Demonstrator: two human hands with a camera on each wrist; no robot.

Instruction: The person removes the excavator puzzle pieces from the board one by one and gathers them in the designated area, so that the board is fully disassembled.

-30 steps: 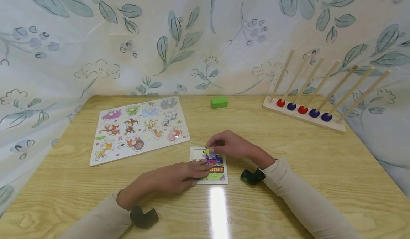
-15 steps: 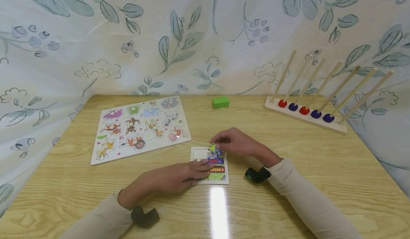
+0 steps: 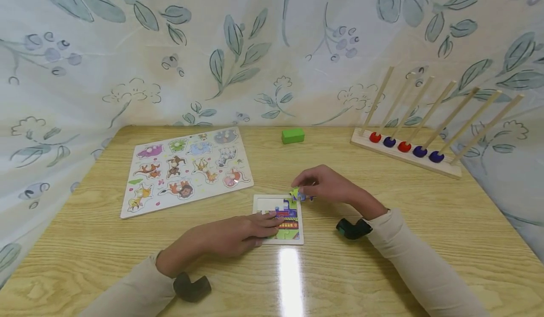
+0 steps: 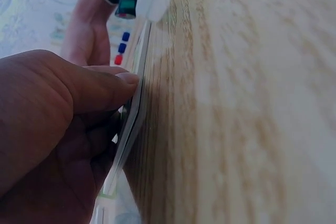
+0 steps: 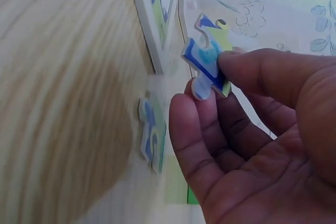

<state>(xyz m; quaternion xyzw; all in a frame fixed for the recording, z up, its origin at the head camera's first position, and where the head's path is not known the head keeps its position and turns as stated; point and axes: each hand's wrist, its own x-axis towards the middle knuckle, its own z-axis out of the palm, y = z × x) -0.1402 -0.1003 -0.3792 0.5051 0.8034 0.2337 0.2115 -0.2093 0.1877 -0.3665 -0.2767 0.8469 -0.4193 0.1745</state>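
Observation:
A small jigsaw puzzle with a white frame (image 3: 282,242) lies on the table, several train-picture pieces in it; bare white shows at its upper left. My left hand (image 3: 229,235) rests on the puzzle's left part with fingers extended, hiding some of it, and the thumb (image 4: 113,88) is at the frame's edge. Just past the upper right corner, my right hand (image 3: 326,184) pinches a blue, white and yellow-green jigsaw piece (image 5: 202,61) between thumb and fingers. Beneath that hand, another jigsaw piece (image 5: 149,132) lies on the wood, beside the frame.
An animal peg puzzle board (image 3: 189,165) lies at the left back. A green block (image 3: 293,136) is near the back edge. On the right stands a wooden rack of upright rods (image 3: 403,152) with red and blue beads. A patterned cloth (image 3: 272,47) hangs behind the table.
My right hand has moved right, off the small puzzle's top, carrying the jigsaw piece. The puzzle's upper right pieces now show. My left hand has stayed in place.

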